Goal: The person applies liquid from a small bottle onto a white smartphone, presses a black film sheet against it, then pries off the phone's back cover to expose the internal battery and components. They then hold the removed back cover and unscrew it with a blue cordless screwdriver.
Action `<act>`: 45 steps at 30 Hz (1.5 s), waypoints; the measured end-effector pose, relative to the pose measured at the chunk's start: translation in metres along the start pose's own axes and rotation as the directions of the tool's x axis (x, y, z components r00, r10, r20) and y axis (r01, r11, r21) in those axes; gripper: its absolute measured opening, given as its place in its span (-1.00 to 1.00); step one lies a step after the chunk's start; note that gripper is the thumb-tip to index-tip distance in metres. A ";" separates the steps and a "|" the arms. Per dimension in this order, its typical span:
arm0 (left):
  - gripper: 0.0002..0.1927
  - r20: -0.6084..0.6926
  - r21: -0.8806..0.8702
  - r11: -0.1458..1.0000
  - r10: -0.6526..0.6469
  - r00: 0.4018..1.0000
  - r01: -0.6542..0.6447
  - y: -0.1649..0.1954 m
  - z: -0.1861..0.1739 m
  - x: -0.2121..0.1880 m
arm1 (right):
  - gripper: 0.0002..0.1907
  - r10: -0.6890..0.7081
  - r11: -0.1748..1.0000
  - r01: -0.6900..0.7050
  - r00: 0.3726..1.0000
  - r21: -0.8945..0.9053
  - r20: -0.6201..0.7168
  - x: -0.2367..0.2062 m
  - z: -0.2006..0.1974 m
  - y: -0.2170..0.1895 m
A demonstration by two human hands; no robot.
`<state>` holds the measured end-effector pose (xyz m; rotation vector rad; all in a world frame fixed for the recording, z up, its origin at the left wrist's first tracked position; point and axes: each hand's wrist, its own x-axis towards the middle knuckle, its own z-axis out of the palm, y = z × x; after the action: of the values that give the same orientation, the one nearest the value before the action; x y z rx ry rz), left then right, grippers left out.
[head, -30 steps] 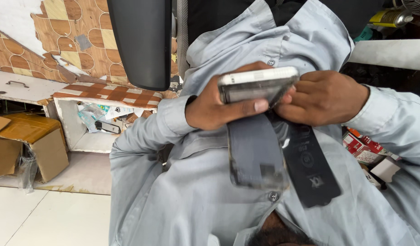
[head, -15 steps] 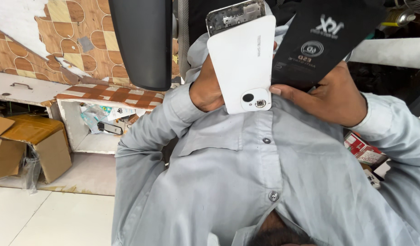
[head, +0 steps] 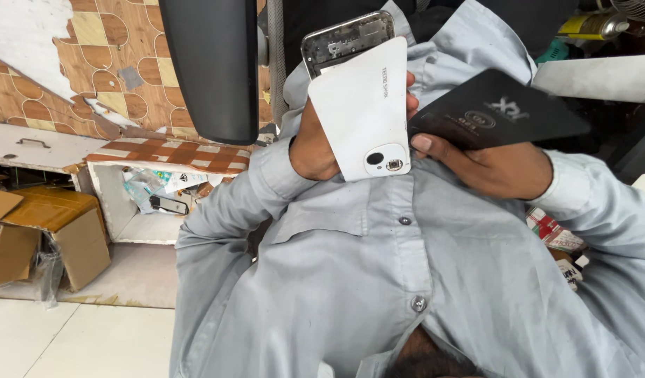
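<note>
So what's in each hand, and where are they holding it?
The left hand grips the white phone by the side edge near its camera end. The right hand holds the flat black packet from underneath, at its near end.

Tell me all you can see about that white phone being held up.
The white phone is a slim slab seen from the back, tilted, camera end pointing down. Its glossy white back cover, with two round lenses in a rounded bump, sits shifted off the body, baring grey metal innards at the top end. The left hand grips it from behind; the right hand, holding a black flat box, touches its edge.
</note>
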<state>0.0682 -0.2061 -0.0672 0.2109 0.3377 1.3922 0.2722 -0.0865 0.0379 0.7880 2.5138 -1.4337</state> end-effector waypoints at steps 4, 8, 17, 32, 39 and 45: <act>-0.45 0.026 -0.085 0.996 -0.012 1.000 0.014 0.002 0.002 0.000 | -0.69 -0.100 0.995 0.100 0.995 -0.021 0.022 -0.001 0.001 0.007; -0.48 0.030 -0.064 0.998 -0.020 0.999 0.022 -0.001 0.003 -0.001 | -0.63 0.299 0.950 -0.252 0.902 -0.184 0.312 0.001 0.000 0.013; -0.45 0.038 0.049 0.998 -0.036 0.999 0.035 -0.001 -0.001 -0.005 | -0.67 -0.089 0.984 0.104 0.991 -0.147 0.105 0.001 0.004 0.014; -0.31 0.039 -0.182 0.979 -0.083 0.996 0.089 -0.002 0.005 -0.002 | -0.64 0.014 0.999 -0.022 0.976 0.037 0.218 -0.001 0.006 0.016; -0.32 0.019 -0.045 0.998 -0.053 0.998 0.054 -0.006 0.003 -0.007 | -0.65 -0.018 0.999 0.008 0.982 0.050 0.188 -0.003 0.009 0.015; -0.30 0.037 -0.204 0.979 -0.023 0.999 0.030 -0.008 0.002 -0.006 | -0.63 0.146 0.989 -0.145 0.968 -0.020 0.203 -0.009 0.012 0.016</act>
<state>0.0749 -0.2130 -0.0676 0.0605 0.1670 1.3848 0.2867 -0.0933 0.0228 0.7640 2.2576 -1.3832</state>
